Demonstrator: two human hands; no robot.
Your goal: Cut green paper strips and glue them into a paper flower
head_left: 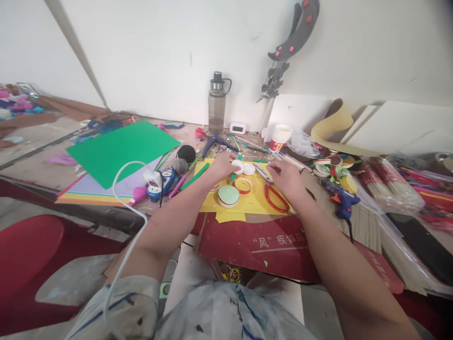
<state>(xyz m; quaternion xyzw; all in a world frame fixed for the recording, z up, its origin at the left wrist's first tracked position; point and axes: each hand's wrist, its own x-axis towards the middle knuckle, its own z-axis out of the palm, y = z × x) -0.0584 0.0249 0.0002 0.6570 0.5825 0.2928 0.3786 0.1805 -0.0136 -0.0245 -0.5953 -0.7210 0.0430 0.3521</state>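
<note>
My left hand (pixel 222 166) reaches over the yellow sheet (pixel 253 202) and its fingers close on a small white round piece (pixel 238 165) with a green strip below it. A second white round piece (pixel 249 169) lies just to its right. My right hand (pixel 286 177) hovers palm down beside a red-handled pair of scissors (pixel 275 198), with its fingers curled; what they hold is hidden. A red paper ring (pixel 243 185) and a round green-topped lid (pixel 228 196) lie on the sheet between the hands.
A green paper sheet (pixel 122 148) lies on a stack of coloured paper at left. A water bottle (pixel 216 104) and a white cup (pixel 280 137) stand by the wall. A blue glue gun (pixel 340 199), bundles of sticks (pixel 384 186) and a black phone (pixel 421 245) lie at right.
</note>
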